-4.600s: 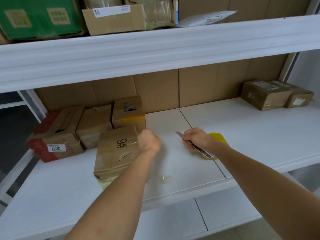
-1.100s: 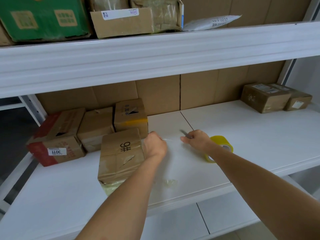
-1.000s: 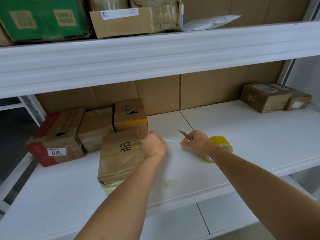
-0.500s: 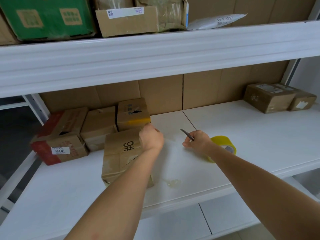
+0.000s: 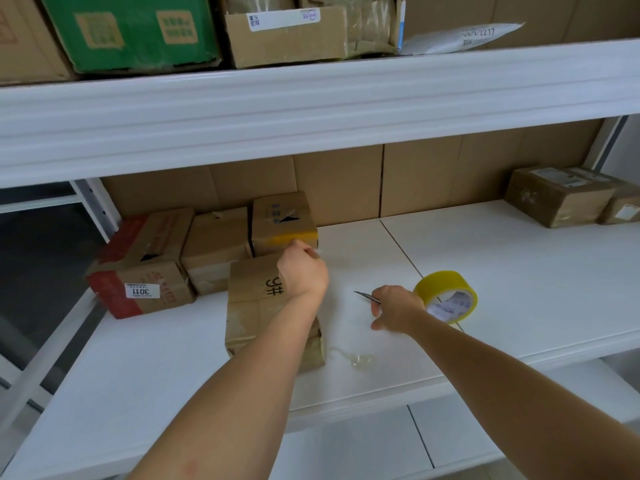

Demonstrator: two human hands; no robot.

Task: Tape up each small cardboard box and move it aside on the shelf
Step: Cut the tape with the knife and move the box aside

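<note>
My left hand (image 5: 302,271) is curled into a fist over the far right corner of the "9#" cardboard box (image 5: 256,306) on the white shelf (image 5: 519,271); what it pinches I cannot tell. My right hand (image 5: 394,308) grips a small knife (image 5: 366,296), just beside the yellow tape roll (image 5: 446,295).

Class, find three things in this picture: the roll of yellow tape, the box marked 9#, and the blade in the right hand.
roll of yellow tape (image 5: 437,281): head view, on its yellow outer band.
box marked 9# (image 5: 252,296): head view, on its top face.
blade (image 5: 365,296): head view, on the bare metal.
</note>
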